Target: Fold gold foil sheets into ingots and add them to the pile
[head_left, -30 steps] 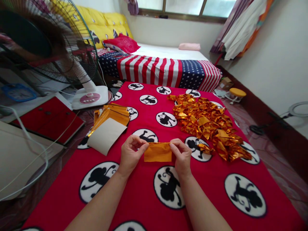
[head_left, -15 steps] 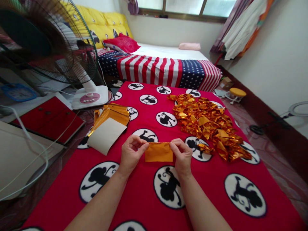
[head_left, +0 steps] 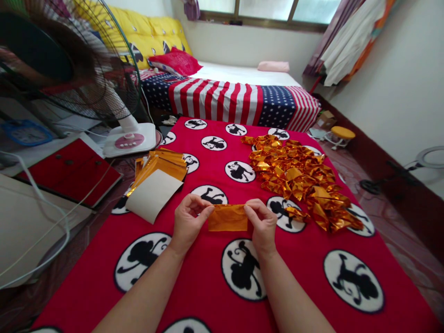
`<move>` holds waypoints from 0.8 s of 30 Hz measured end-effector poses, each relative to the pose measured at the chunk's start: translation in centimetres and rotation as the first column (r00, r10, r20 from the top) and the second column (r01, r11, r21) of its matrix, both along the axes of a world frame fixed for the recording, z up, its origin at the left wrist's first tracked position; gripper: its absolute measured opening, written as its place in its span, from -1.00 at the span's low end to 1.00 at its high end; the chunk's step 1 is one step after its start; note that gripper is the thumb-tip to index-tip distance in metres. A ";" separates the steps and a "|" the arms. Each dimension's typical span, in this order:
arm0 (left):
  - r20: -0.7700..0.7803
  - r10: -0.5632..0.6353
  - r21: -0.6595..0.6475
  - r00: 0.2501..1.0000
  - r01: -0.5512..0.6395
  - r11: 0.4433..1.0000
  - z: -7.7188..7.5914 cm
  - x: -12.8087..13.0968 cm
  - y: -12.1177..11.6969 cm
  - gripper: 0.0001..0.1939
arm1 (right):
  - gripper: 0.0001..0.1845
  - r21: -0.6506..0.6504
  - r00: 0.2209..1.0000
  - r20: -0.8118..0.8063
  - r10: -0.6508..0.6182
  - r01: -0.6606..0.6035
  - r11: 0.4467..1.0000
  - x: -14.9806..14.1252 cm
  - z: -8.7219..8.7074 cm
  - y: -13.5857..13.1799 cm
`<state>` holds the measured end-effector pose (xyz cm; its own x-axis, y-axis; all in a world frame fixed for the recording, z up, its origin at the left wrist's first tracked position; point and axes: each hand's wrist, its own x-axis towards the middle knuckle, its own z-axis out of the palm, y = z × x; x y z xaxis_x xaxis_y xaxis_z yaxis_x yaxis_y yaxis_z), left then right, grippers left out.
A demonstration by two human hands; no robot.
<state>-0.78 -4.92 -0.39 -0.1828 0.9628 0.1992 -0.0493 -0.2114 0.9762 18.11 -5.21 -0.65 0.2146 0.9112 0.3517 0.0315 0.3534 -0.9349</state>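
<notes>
A folded sheet of gold foil paper hangs between my two hands, its long upper edge stretched level. My left hand pinches the upper left corner between thumb and fingers. At the opposite corner, my right hand holds the same edge in a like pinch. Left of my hands lies a fanned stack of gold foil sheets, with one pale sheet turned grey side up over its near end. To the right spreads a heap of folded gold foil pieces, shiny and crumpled-looking.
The red cloth with round monkey prints covers the surface under my hands. A fan stands at the left with blurred blades, beside a red panel. Beyond is a bed with a flag-patterned cover. A yellow stool stands at right.
The foil sheet's hanging lower part has shifted very slightly up and left and catches the light differently. Both hands keep their pinch almost in place.
</notes>
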 end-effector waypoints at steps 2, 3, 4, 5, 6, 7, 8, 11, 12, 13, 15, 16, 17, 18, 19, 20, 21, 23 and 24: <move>-0.003 -0.007 -0.002 1.000 0.006 1.000 0.1 0.1 -0.1 -0.72 | -0.85 0.002 1.000 0.003 -0.018 0.018 1.000 0.0 -0.1 -0.1; -0.006 -0.011 -0.003 1.000 0.011 1.000 0.1 0.1 -0.1 -0.71 | -0.84 0.003 0.999 0.010 -0.032 0.032 0.999 0.1 -0.1 -0.1; -0.011 -0.013 -0.004 1.000 0.013 1.000 0.1 0.2 -0.1 -0.71 | -0.84 0.004 0.999 0.021 -0.047 0.047 0.999 0.1 -0.2 -0.1; -0.018 -0.014 -0.006 1.000 0.014 1.000 0.1 0.2 -0.2 -0.71 | -0.83 0.006 0.997 0.035 -0.064 0.064 0.998 0.1 -0.2 -0.2; -0.029 -0.011 -0.006 1.000 0.011 1.000 0.1 0.3 -0.2 -0.72 | -0.83 0.008 0.996 0.050 -0.080 0.080 0.997 0.1 -0.2 -0.2; -0.045 -0.006 -0.006 0.999 0.006 1.000 0.2 0.3 -0.2 -0.72 | -0.82 0.011 0.993 0.066 -0.097 0.096 0.995 0.1 -0.2 -0.2; -0.066 0.001 -0.006 0.998 -0.002 1.000 0.2 0.3 -0.2 -0.73 | -0.82 0.015 0.990 0.083 -0.113 0.112 0.994 0.1 -0.1 -0.2; -0.134 0.019 -0.004 0.991 -0.020 1.000 0.3 0.4 -0.2 -0.75 | -0.78 0.020 0.976 0.139 -0.166 0.165 0.986 -0.2 0.3 -0.2; -0.153 0.021 -0.008 0.988 -0.022 1.000 0.3 0.4 -0.1 -0.76 | -0.77 0.020 0.969 0.162 -0.184 0.184 0.983 -0.4 0.5 -0.2; -0.171 0.021 -0.015 0.985 -0.024 1.000 0.3 0.3 0.0 -0.76 | -0.75 0.021 0.961 0.189 -0.203 0.203 0.979 -0.5 0.6 -0.1; -0.207 0.014 -0.038 0.978 -0.022 0.999 0.2 0.2 0.3 -0.76 | -0.73 0.015 0.940 0.254 -0.230 0.234 0.972 -0.7 0.8 0.1; -0.236 0.009 -0.052 0.972 -0.022 0.998 0.1 0.1 0.4 -0.77 | -0.72 0.006 0.928 0.290 -0.235 0.243 0.970 -0.8 0.7 0.3; -0.274 0.005 -0.064 0.962 -0.024 0.998 0.0 0.0 0.5 -0.78 | -0.72 -0.011 0.916 0.329 -0.231 0.249 0.968 -0.8 0.6 0.5; -0.324 0.003 -0.072 0.946 -0.028 0.997 -0.1 -0.1 0.7 -0.79 | -0.72 -0.035 0.902 0.370 -0.221 0.252 0.967 -0.9 0.5 0.6; -0.384 0.002 -0.076 0.923 -0.034 0.997 -0.2 -0.2 0.8 -0.80 | -0.73 -0.062 0.887 0.413 -0.207 0.254 0.965 -0.8 0.3 0.8; -0.450 0.005 -0.073 0.893 -0.042 0.996 -0.3 -0.2 0.8 -0.82 | -0.73 -0.087 0.868 0.459 -0.191 0.257 0.962 -0.8 0.1 0.9; -0.515 0.009 -0.066 0.857 -0.049 0.997 -0.4 -0.3 0.8 -0.83 | -0.74 -0.105 0.843 0.509 -0.174 0.261 0.959 -0.8 -0.2 1.0; -0.626 0.016 -0.051 0.779 -0.062 0.997 -0.5 -0.2 0.8 -0.86 | -0.75 -0.118 0.776 0.614 -0.143 0.270 0.956 -0.7 -0.5 1.1; -0.671 0.018 -0.048 0.741 -0.068 0.997 -0.5 -0.1 0.7 -0.88 | -0.76 -0.115 0.735 0.665 -0.132 0.276 0.954 -0.8 -0.5 1.1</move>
<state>-0.91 -4.19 -0.87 -0.0675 0.9723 0.2236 0.6296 -0.1324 0.7656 17.35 -4.13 -1.19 0.1911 0.9354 0.2976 0.6994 0.0830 -0.7099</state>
